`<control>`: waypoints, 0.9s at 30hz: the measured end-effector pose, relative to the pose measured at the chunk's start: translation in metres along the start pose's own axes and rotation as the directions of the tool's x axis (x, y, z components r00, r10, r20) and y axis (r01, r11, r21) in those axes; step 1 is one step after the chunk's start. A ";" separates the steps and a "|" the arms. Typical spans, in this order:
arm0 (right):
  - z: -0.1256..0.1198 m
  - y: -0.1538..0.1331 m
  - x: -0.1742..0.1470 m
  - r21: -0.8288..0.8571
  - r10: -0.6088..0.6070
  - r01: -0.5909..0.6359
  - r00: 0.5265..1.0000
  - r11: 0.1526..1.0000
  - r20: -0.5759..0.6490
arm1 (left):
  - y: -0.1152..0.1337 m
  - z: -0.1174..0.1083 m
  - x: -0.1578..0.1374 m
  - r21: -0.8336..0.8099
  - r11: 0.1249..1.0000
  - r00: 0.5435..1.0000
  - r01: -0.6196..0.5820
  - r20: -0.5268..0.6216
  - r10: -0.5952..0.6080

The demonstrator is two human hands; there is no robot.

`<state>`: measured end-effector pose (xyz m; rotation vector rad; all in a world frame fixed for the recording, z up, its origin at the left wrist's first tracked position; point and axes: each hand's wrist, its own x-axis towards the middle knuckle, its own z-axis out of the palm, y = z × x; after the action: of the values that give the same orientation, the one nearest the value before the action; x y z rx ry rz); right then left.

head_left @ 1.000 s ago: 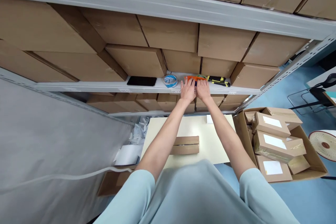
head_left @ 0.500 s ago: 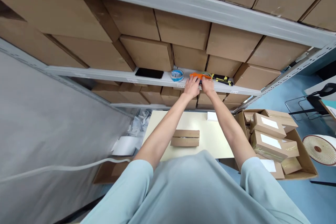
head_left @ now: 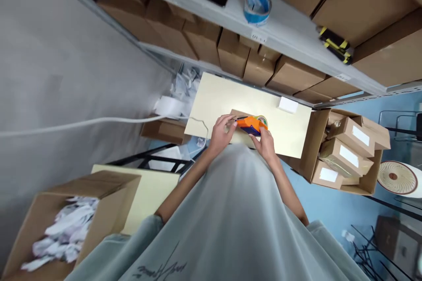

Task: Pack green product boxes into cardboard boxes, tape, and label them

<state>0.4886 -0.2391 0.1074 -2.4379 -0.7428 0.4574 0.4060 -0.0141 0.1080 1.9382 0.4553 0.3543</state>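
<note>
The orange tape dispenser [head_left: 251, 124] was held low above the pale table [head_left: 214, 96], over a cardboard box [head_left: 238, 113] that was partly hidden beneath it. Its 4 o'clock end was gripped by the right hand [head_left: 265, 142], from which the body was pointed toward 10 o'clock. From the left hand [head_left: 221, 134] it was seen to lie toward 3 o'clock, with its long axis slanted from 10 to 4. The left fingers were bent around the nose; whether anything was pinched there could not be told. The nose was nearer the left hand, the rear the right.

Half a second earlier, the dispenser was being handled on the shelf [head_left: 290, 26]; by this moment it had been brought down to the table. The blue tape roll [head_left: 257, 16], at its 12 o'clock, and the yellow-black cutters [head_left: 335, 45], at 2 o'clock, had been left on the shelf.
</note>
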 end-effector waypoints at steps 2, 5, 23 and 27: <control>0.008 -0.003 -0.011 0.002 0.018 -0.018 0.999 1.000 0.028 | -0.001 -0.007 -0.013 -0.007 1.000 1.000 0.021 -0.005 -0.021; 0.010 -0.008 -0.016 -0.011 0.023 -0.023 0.998 1.000 0.064 | 0.001 -0.017 -0.018 -0.036 0.999 0.999 0.032 -0.023 -0.033; 0.008 -0.034 -0.026 -0.011 -0.010 0.011 0.989 1.000 0.147 | 0.002 -0.060 0.009 -0.064 0.996 0.974 0.056 0.221 -0.041; 0.000 -0.037 -0.021 -0.031 0.002 0.003 0.982 1.000 0.187 | -0.005 -0.061 0.010 -0.066 0.992 0.962 0.108 0.260 -0.087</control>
<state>0.4571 -0.2257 0.1321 -2.4462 -0.8335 0.6868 0.3869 0.0412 0.1281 1.8446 0.3585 0.0540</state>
